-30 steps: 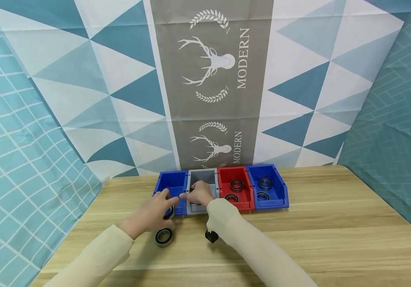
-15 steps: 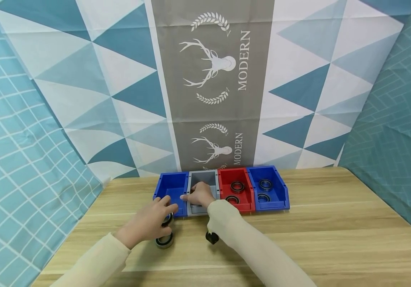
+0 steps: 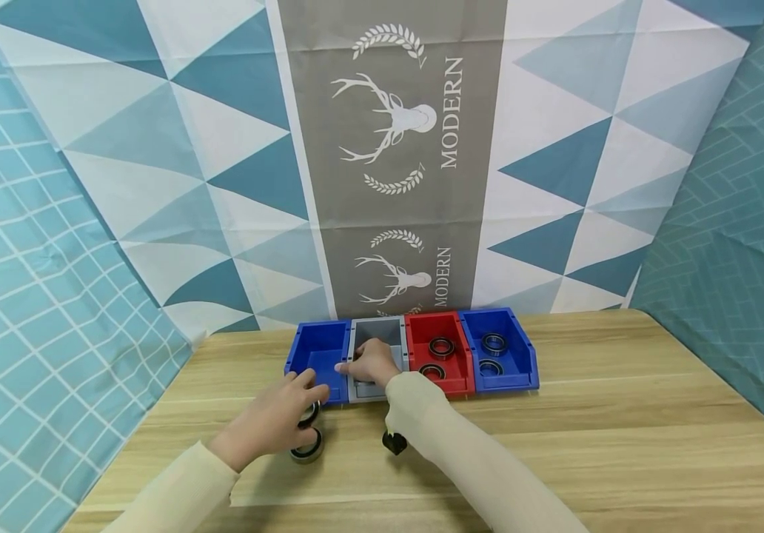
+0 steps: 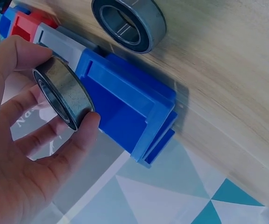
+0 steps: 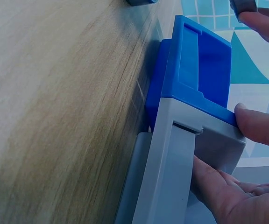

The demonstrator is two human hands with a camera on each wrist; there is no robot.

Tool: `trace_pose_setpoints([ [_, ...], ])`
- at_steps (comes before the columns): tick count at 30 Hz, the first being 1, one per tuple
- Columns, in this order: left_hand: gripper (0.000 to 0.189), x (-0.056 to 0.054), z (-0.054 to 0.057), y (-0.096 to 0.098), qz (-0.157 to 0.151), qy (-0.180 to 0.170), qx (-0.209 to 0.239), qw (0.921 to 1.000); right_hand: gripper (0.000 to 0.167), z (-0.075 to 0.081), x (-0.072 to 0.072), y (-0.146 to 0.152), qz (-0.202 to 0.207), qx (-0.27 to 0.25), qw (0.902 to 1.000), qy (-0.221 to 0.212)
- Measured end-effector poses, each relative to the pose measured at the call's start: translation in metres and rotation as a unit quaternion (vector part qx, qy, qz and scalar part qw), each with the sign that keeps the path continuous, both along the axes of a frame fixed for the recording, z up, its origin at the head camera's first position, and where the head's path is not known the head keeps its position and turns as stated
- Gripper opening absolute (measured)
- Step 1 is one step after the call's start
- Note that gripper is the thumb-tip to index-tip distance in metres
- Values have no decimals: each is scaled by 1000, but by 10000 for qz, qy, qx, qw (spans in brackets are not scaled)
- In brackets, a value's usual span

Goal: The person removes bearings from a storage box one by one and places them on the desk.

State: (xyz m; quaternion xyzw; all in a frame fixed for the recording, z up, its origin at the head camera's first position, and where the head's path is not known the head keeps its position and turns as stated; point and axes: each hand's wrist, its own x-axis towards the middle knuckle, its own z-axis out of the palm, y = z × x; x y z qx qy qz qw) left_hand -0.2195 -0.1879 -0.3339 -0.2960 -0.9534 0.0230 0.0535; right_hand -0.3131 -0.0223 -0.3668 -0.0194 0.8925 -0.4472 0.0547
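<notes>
In the head view my left hand [image 3: 272, 416] pinches a ball bearing [image 4: 67, 91] between thumb and fingertips, in front of the left blue bin [image 3: 322, 364]. The bearing is tilted and clear of the bin. A second bearing [image 4: 130, 23] lies on the table just below this hand, partly covered by it in the head view. My right hand [image 3: 373, 361] is at the grey bin [image 5: 172, 154]. Its thumb rests on the wall shared with the blue bin while the fingers are curled inside, gripping that wall. The hand hides much of the grey bin's inside.
A red bin [image 3: 451, 376] and another blue bin [image 3: 515, 379] continue the row to the right, each with two bearings inside. A black object [image 3: 394, 442] shows beneath the right sleeve. Patterned cloth [image 3: 395, 148] hangs behind the wooden table [image 3: 595, 444].
My left hand, with its bearing, has drawn slightly back and left from the blue bin, over the bearing on the table. The right hand has stayed at the grey bin.
</notes>
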Motion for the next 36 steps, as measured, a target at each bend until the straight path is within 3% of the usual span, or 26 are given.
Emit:
trace_pose_setpoints([
  [7, 39, 3, 0, 0, -127, 161, 23, 9998, 57, 1, 0, 0, -25, 46, 10000, -11],
  [25, 39, 13, -2, -3, 50, 78, 156, 9998, 60, -1, 0, 0, -45, -17, 10000, -64],
  [36, 36, 20, -5, -3, -27, 221, 356, 9991, 60, 1, 0, 1, -28, -130, 9999, -109],
])
